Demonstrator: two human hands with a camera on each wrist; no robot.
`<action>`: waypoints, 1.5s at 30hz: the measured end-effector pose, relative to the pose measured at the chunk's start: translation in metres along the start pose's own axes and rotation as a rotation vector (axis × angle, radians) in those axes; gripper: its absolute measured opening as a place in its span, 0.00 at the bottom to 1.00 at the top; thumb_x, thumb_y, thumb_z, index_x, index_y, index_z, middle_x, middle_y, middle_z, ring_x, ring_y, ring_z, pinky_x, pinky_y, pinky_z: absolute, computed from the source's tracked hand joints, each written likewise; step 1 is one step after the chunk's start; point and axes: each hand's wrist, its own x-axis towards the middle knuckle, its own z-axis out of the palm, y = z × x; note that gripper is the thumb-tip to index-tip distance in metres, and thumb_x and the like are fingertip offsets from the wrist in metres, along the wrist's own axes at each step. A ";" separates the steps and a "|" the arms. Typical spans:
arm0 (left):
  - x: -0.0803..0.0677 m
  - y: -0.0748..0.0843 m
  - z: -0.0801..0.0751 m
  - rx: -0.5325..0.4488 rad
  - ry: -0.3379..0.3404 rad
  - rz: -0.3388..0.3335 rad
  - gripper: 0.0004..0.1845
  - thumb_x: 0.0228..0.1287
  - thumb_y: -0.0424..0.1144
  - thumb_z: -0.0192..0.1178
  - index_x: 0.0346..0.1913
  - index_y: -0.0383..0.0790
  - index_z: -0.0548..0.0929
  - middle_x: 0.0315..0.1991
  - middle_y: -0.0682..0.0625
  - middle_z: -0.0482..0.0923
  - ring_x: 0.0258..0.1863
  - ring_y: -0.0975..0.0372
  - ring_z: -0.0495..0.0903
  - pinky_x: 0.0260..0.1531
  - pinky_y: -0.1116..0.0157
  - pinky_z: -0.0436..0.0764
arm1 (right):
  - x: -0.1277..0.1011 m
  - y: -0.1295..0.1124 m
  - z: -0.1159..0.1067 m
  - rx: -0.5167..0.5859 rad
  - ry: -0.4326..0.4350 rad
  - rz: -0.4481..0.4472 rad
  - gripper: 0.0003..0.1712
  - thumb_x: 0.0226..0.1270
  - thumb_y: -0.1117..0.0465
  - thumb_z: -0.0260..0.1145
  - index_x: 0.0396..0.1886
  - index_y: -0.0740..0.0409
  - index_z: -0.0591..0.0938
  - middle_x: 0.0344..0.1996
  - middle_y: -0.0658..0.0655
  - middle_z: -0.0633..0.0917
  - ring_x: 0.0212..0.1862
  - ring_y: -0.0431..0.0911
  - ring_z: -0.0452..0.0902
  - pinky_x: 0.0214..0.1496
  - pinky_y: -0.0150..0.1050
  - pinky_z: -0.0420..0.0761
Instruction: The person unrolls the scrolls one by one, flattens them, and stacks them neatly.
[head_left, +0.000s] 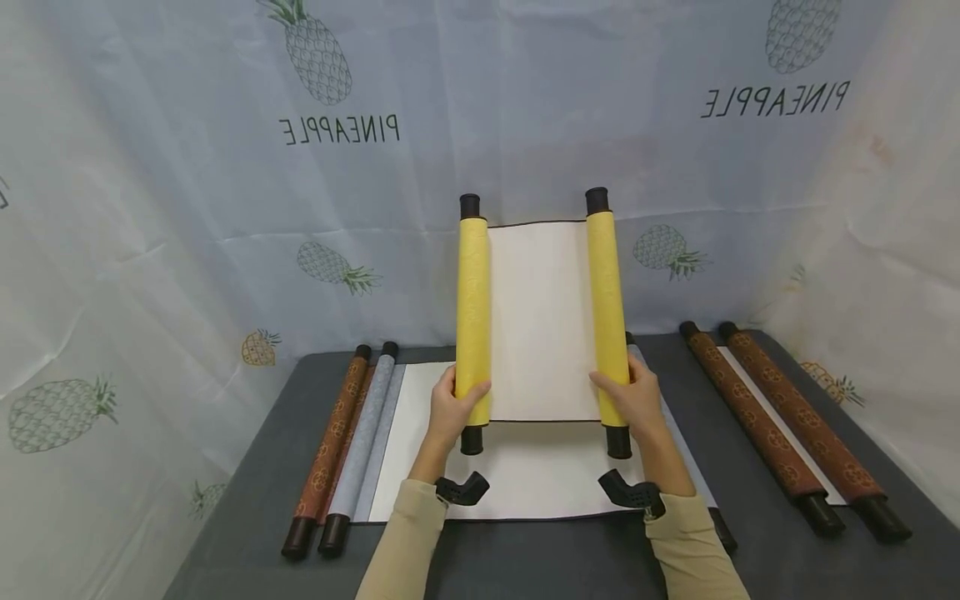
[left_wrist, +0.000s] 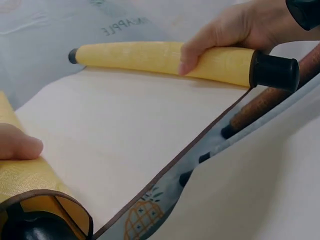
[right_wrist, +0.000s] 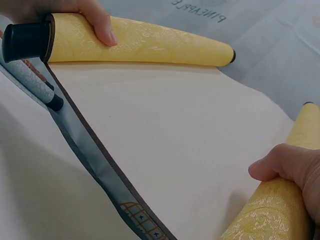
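Observation:
A yellow scroll [head_left: 542,321] with black roller ends is held up, partly unrolled, its blank white sheet facing me. My left hand [head_left: 452,408] grips the left yellow roll [head_left: 473,300] near its lower end, thumb across the front. The right roll [head_left: 604,292] is gripped the same way by my right hand [head_left: 632,396]. In the left wrist view the right-hand thumb presses on the yellow roll [left_wrist: 150,57]. Below the raised scroll, a grey-blue scroll [head_left: 420,442] lies spread on the table with its white sheet showing, partly covered by the scroll and my arms.
At the table's left lies a brown patterned scroll [head_left: 333,450] beside the grey-blue roll [head_left: 367,433]. Another brown scroll [head_left: 757,417], slightly unrolled, lies at the right on the dark grey table [head_left: 247,517]. A pineapple-print curtain [head_left: 525,108] hangs behind and at both sides.

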 end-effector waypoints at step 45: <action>0.003 -0.012 0.008 0.052 0.124 0.012 0.37 0.47 0.40 0.72 0.61 0.33 0.69 0.41 0.39 0.75 0.35 0.59 0.73 0.35 0.65 0.75 | 0.003 0.002 0.004 -0.002 0.026 0.107 0.38 0.55 0.54 0.73 0.59 0.65 0.66 0.41 0.55 0.71 0.36 0.43 0.67 0.36 0.34 0.71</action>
